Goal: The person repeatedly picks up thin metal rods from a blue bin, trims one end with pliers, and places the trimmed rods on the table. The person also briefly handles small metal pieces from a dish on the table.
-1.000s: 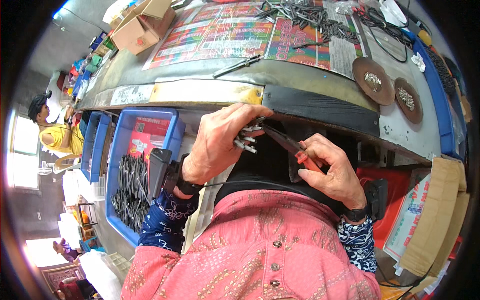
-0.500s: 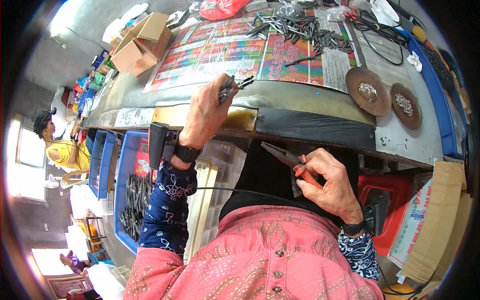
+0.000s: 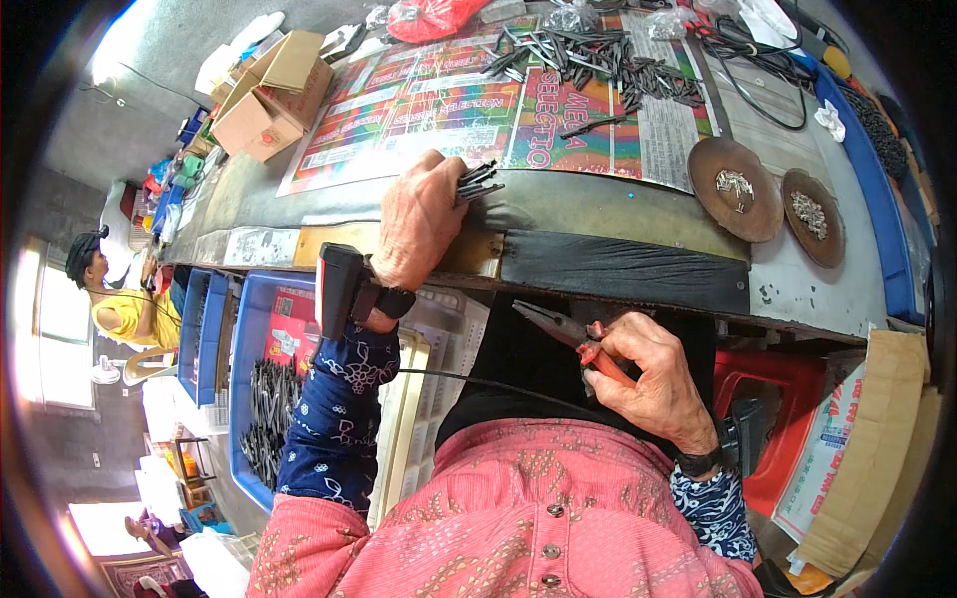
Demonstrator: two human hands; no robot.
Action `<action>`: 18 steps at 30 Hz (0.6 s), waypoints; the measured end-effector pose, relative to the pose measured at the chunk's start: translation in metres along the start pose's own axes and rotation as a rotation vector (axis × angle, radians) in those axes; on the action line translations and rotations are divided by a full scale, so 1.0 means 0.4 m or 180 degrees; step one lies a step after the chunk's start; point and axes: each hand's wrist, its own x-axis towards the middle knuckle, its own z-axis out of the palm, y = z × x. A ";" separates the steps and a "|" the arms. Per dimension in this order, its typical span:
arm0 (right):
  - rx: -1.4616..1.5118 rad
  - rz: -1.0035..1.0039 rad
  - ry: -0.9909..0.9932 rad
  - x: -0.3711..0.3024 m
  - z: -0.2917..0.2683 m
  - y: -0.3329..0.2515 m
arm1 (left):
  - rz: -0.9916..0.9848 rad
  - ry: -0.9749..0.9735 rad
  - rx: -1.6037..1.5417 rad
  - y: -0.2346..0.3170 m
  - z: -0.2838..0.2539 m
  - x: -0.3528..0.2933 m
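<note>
My left hand (image 3: 419, 221) is closed around a small bundle of thin black pieces (image 3: 478, 183) above the near part of the table. Their ends stick out past the fingers to the right. In my right hand (image 3: 650, 377) I grip pliers (image 3: 558, 326) by their red-orange handles. Their jaws point up and left, just in front of the table edge, over my dark-clothed lap, with nothing visible between them. A loose pile of similar black pieces (image 3: 598, 62) lies on the printed cardboard sheet (image 3: 419, 112) farther back.
Two brown dishes, one with small silvery pins (image 3: 706, 189) and one with tiny light parts (image 3: 829, 239), stand at right. A blue bin (image 3: 239, 389) of black pieces is below left. An open carton (image 3: 261, 122) stands far left; a person in yellow (image 3: 135, 311) sits beyond.
My left hand has moved slightly right and nearer, and the bundle has turned and dropped a little. The pliers' jaws have shifted slightly left and down.
</note>
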 end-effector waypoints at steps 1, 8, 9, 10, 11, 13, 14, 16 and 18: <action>0.0016 -0.0008 0.0006 0.000 0.001 0.001 | -0.0008 -0.0026 0.0021 0.002 -0.001 -0.001; 0.0067 -0.0123 0.0055 0.001 0.010 0.008 | 0.0055 -0.0144 -0.0029 0.004 -0.010 -0.008; 0.0094 -0.0120 0.0046 0.000 0.010 0.008 | 0.0090 -0.0178 0.0027 0.001 -0.011 -0.009; 0.0044 -0.0124 0.0026 -0.001 0.009 0.007 | 0.0161 -0.0158 0.0078 0.000 -0.012 -0.009; 0.0004 -0.0132 0.0005 -0.002 0.008 0.005 | 0.0136 -0.0188 0.0102 -0.001 -0.012 -0.009; -0.0079 -0.0145 -0.0011 -0.005 0.005 -0.001 | 0.0161 -0.0145 0.0151 0.002 -0.012 -0.010; -0.0119 -0.0148 -0.0005 -0.006 0.003 -0.005 | 0.0154 -0.0038 0.0048 0.005 -0.013 -0.012; -0.0172 -0.0223 0.0085 -0.006 0.000 -0.014 | 0.0003 0.0028 -0.0089 0.018 -0.021 -0.012; -0.0186 -0.0352 0.0237 -0.006 -0.001 -0.026 | -0.0262 0.0098 -0.0528 0.040 -0.041 -0.029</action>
